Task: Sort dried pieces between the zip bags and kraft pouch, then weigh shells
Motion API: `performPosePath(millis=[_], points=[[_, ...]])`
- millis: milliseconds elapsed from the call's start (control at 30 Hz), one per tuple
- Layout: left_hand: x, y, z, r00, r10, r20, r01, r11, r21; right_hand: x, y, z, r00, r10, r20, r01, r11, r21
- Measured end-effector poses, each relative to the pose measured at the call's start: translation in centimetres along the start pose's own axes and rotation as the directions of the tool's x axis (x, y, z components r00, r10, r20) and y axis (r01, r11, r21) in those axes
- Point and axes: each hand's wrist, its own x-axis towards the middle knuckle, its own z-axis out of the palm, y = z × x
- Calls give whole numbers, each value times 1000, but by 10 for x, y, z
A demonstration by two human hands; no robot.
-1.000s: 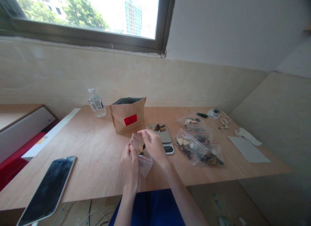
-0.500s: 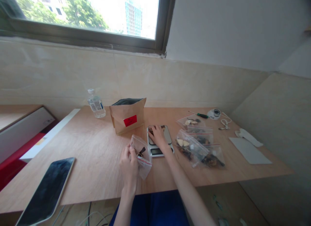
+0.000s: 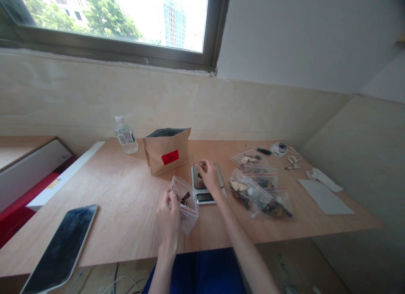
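My left hand is closed on the edge of a clear zip bag with a red seal line; a few dark dried pieces show inside it. Over the steel plate of a small kitchen scale, my right hand pinches brown dried pieces between thumb and fingers. They look like dried mushroom or herb, though the exact kind is unclear. The scale's display faces me, its reading too small to make out. Behind the zip bag stands an open brown paper pouch with a red label.
Several filled zip bags lie right of the scale. Beyond them are a green-handled screwdriver, a white camera with its cable, and a white sheet. A water bottle and a phone are on the left.
My right hand has lifted slightly off the scale plate, its fingers drawn together around dried pieces. The left hand and its zip bag have stayed in place.
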Motion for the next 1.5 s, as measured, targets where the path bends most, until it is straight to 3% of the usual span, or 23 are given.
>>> performPosePath(millis=[100,200,267,333,400,500,633,800,1200,1367,1500], points=[[-1,3,1,1000,-17,9,17,1000,10,-14,-38,-10,1000,-4,-19,7,988,157],[-1,4,1,999,-27,28,28,1000,-11,-28,-68,-18,985,-59,163,16,966,256],[-1,3,0,999,-40,33,41,999,-27,-34,-73,-20,954,-101,282,20,961,276],[-1,1,-1,998,-48,29,49,998,-33,-34,-65,-18,952,-123,280,62,975,215],[-1,-1,-3,998,-48,27,49,998,-30,-30,-45,-14,980,-91,176,85,995,46],[-1,-3,-4,998,-53,32,54,998,-20,-20,-5,-6,998,38,59,-20,959,-281],[-2,-2,-4,998,-51,33,52,999,-16,-10,36,-2,981,120,150,-35,879,-476],[-2,-3,-3,999,-42,31,43,999,-22,-3,57,-4,972,63,226,41,903,-428],[-2,-5,-3,999,-51,19,51,998,-46,2,72,-8,989,8,150,29,970,-242],[-2,-5,-3,998,-55,36,56,998,-31,3,65,-12,996,27,83,-14,988,-155],[-2,-4,-2,996,-62,58,64,998,-27,-2,39,-13,998,47,45,-44,997,-60]])
